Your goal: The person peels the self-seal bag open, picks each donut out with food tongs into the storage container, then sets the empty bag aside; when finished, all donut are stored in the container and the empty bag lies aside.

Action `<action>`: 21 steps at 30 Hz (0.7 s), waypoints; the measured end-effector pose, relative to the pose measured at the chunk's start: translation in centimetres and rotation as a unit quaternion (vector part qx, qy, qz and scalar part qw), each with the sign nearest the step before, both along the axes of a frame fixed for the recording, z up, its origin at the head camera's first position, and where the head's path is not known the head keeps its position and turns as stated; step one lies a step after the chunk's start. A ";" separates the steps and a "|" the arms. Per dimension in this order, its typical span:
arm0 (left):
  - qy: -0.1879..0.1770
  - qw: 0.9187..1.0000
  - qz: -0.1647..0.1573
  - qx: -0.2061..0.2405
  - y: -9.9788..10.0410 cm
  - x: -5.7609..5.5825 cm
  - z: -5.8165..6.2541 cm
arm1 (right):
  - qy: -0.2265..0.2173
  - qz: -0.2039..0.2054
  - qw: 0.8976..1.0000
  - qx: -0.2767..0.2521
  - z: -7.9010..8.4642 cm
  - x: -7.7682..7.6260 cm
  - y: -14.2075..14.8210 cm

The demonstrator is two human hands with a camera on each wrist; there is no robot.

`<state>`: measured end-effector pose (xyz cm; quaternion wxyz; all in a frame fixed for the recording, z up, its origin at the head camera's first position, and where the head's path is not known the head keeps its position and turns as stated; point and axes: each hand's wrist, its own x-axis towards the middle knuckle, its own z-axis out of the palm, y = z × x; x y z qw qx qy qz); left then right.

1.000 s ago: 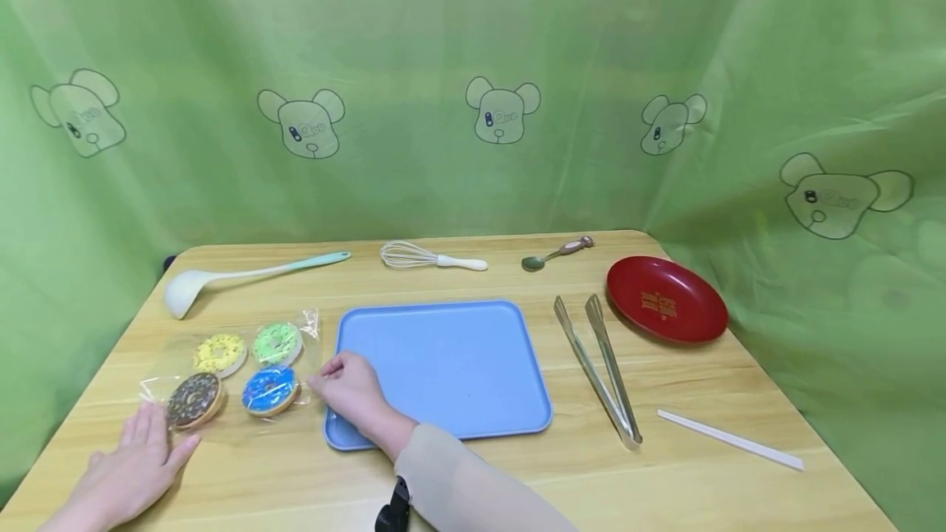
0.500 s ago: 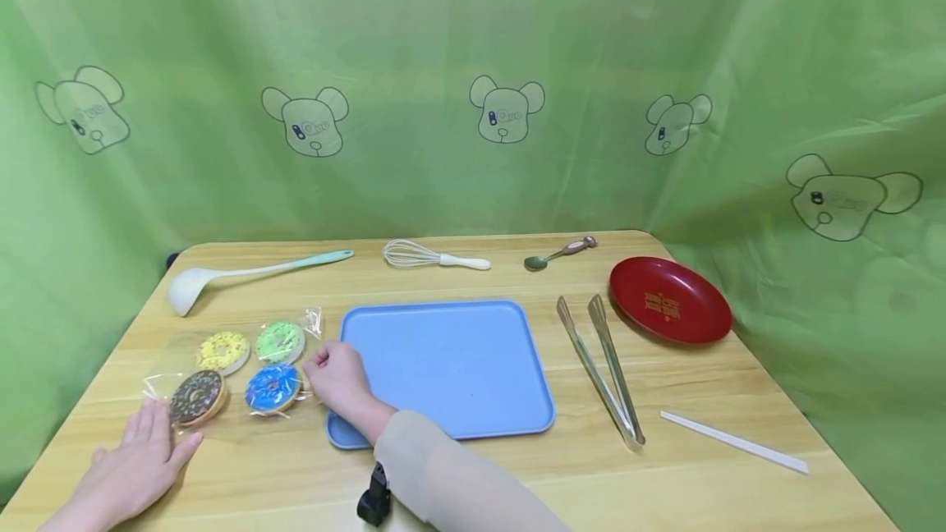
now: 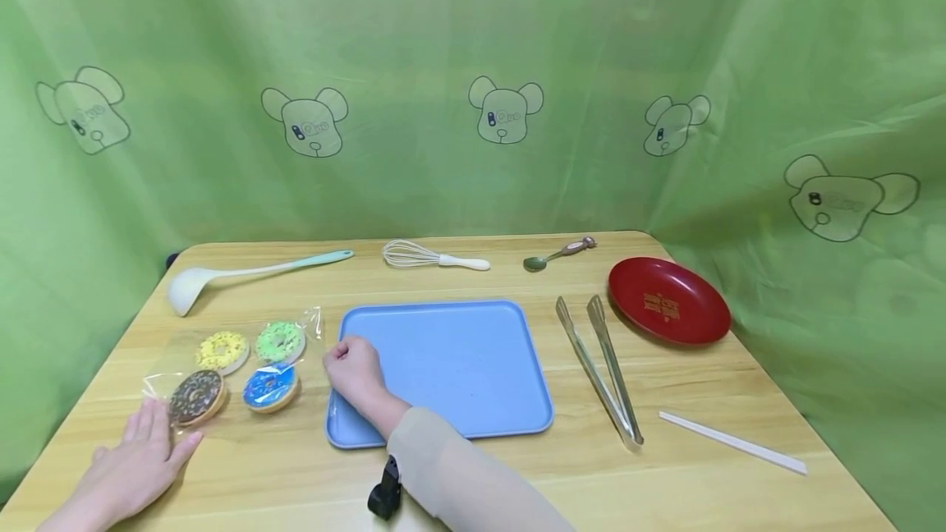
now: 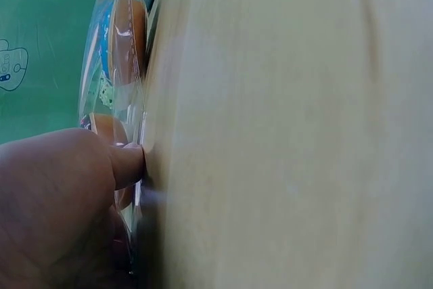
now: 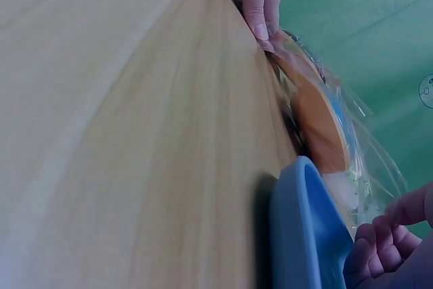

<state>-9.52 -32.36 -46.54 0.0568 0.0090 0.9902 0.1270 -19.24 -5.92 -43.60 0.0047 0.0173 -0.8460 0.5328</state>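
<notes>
A clear plastic bag [image 3: 314,323] holding toy donuts lies at the table's left. Inside are a yellow donut [image 3: 210,353], a green donut [image 3: 291,341], a chocolate-brown donut [image 3: 198,409] and a blue donut [image 3: 270,398]. My left hand [image 3: 133,460] rests on the bag's near-left edge, fingers straight beside the brown donut. At the opposite side, my right hand [image 3: 358,376] pinches the bag's right edge, its wrist over the blue tray [image 3: 451,368]. In the right wrist view the right hand [image 5: 396,245] has curled fingers with the thumb against the film.
A ladle [image 3: 244,273], a whisk [image 3: 432,257] and a spoon [image 3: 557,254] lie along the back. Metal tongs [image 3: 604,376] sit right of the tray. A red plate [image 3: 668,302] and a thin white stick [image 3: 732,442] are at the right side.
My right hand moved slightly left toward the blue donut, then back right to the tray's left edge, fingers more curled. My left hand stays put.
</notes>
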 end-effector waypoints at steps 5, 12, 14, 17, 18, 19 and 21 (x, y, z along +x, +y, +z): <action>-0.002 1.000 0.001 -0.001 0.0 0.1 0.1 | -0.037 -0.012 0.999 -0.030 0.0 0.0 0.2; -0.001 1.000 0.000 0.000 0.1 0.1 0.4 | -0.077 -0.014 0.995 -0.066 0.1 0.0 0.5; -0.001 1.000 0.000 0.000 0.0 0.1 0.4 | -0.077 -0.011 0.995 -0.069 0.0 0.0 0.6; -0.001 1.000 0.001 -0.001 0.0 0.1 0.4 | -0.079 0.003 0.995 -0.065 -0.1 -0.1 0.7; -0.002 1.000 0.001 -0.002 0.1 0.1 0.4 | -0.079 0.007 0.995 -0.061 -0.1 -0.1 0.7; -0.003 1.000 0.001 -0.002 0.1 0.1 0.4 | -0.079 0.012 0.995 -0.054 -0.1 -0.1 0.7; -0.004 1.000 0.001 -0.002 0.1 0.1 0.5 | -0.079 0.022 0.996 -0.042 0.0 -0.1 0.7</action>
